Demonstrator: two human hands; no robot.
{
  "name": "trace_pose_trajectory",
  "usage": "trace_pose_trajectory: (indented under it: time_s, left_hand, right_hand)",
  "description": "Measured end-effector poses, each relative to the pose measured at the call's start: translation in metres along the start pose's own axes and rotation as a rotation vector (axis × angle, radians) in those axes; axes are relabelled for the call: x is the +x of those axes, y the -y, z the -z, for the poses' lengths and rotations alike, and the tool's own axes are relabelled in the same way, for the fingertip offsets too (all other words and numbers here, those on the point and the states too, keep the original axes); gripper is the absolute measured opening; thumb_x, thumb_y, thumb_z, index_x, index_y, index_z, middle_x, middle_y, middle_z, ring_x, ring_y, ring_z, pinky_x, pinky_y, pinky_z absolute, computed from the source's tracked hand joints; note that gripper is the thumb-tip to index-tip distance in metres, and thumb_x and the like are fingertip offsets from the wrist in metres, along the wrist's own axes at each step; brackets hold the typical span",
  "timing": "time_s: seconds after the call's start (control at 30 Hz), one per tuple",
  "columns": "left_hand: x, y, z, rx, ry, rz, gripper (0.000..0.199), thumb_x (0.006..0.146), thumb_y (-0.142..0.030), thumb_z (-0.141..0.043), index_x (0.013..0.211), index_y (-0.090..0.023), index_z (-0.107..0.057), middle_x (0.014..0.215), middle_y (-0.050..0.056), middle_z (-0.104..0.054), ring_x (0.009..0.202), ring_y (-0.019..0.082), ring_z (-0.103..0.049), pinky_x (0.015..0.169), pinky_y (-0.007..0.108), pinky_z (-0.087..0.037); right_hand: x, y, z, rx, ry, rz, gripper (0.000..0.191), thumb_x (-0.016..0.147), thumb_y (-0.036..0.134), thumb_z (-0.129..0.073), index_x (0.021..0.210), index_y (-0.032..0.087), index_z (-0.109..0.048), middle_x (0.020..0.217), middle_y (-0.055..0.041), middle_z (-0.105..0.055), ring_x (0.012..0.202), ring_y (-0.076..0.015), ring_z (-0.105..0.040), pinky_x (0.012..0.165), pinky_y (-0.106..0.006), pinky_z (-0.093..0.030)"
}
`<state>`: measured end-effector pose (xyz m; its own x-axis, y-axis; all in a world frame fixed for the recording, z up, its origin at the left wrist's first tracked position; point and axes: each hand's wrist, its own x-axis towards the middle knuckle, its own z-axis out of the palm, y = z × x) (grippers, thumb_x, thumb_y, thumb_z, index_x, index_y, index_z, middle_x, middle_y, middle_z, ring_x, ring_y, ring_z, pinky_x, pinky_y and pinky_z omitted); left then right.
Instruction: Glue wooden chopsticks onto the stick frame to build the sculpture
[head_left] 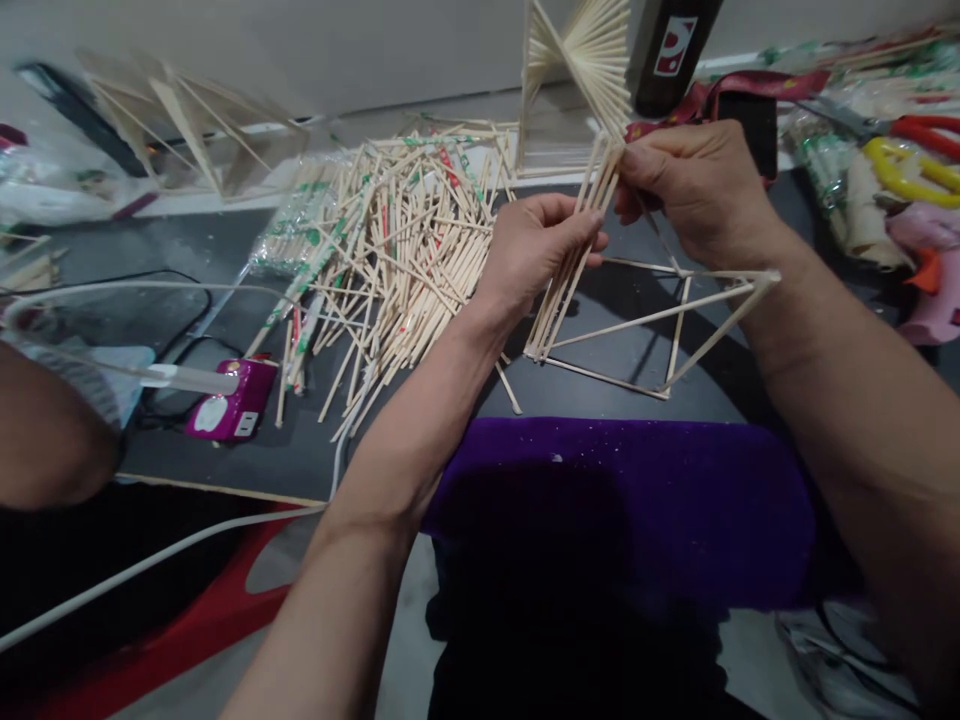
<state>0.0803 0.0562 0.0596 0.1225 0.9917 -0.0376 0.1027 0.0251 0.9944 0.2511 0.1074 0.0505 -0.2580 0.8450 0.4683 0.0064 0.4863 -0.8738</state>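
A stick frame (566, 285) made of thin wooden sticks, like disposable chopsticks, stands tilted over the dark table. My left hand (544, 245) is closed around its slanted row of parallel sticks, thumb on top. At the upper corner of the same frame, my right hand (694, 185) pinches the stick ends; the exact contact is partly hidden by the fingers. The frame's open triangular part reaches right, under my right forearm. Just behind it stands another stick structure (600, 60) with a twisted fan of sticks. Left of my left hand lies a big loose pile of sticks (412, 270).
Wrapped stick packs (296, 215) and a magenta power socket (232, 400) with a white plug lie to the left, near another person's arm (52, 430). A dark bottle (671, 55), red-handled pliers (926, 130), yellow-handled scissors (911, 175) and a pink tool (930, 315) are right. Purple cloth (705, 500) covers my lap.
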Motion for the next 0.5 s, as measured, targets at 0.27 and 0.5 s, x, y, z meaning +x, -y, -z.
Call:
trace_pose_trajectory:
  time_s: [0.27,0.5]
  left_hand:
    - [-0.015,0.02,0.022,0.068,0.133,0.0,0.005,0.079,-0.01,-0.07,0.081,-0.012,-0.066,0.068,-0.002,-0.066,0.063,0.008,-0.063,0.063,0.021,-0.048]
    - [-0.019,0.03,0.043,0.113,0.312,0.029,0.011,0.068,-0.005,-0.076,0.076,-0.01,-0.069,0.069,-0.001,-0.066,0.064,0.007,-0.06,0.063,0.021,-0.045]
  right_hand:
    - [0.0,-0.007,0.006,-0.006,0.022,0.05,0.035,0.092,0.034,-0.071,0.063,0.017,-0.074,0.055,-0.0019,-0.061,0.049,-0.0094,-0.047,0.05,-0.026,-0.027]
    - [0.002,-0.011,0.008,0.071,0.025,0.054,0.025,0.084,0.04,-0.08,0.072,0.019,-0.079,0.057,-0.002,-0.062,0.047,-0.011,-0.05,0.046,-0.029,-0.023]
